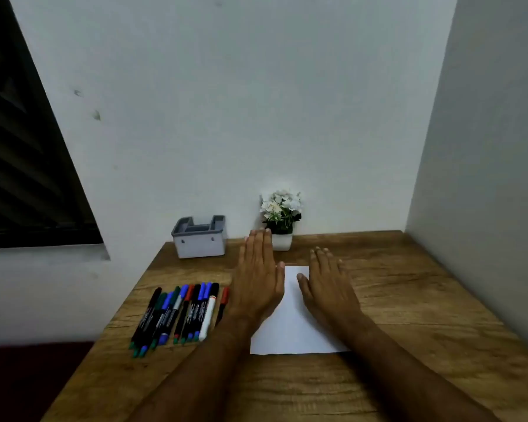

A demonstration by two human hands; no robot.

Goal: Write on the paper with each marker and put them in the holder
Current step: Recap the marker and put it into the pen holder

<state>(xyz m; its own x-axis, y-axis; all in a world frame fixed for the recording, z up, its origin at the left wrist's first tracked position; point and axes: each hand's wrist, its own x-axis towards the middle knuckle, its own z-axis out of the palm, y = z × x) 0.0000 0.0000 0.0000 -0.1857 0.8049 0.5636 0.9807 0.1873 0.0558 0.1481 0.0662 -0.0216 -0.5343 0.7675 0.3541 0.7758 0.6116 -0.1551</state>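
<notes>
A blank white sheet of paper point(293, 324) lies on the wooden desk point(409, 315). My left hand point(258, 275) is held flat over the paper's left edge, palm down, fingers straight and together. My right hand point(328, 287) is flat over the paper's right part in the same way. Neither hand holds anything. Several markers point(180, 315) with black, blue, green and red caps lie side by side to the left of the paper; one red-capped marker point(223, 303) lies right beside my left wrist. A grey holder point(199, 242) stands at the back left by the wall, with nothing showing in it.
A small white pot of white flowers point(281, 220) stands at the back of the desk, just beyond my left fingertips. Walls close the desk at the back and right. A dark window point(22, 162) is at the left. The desk's left edge runs near the markers.
</notes>
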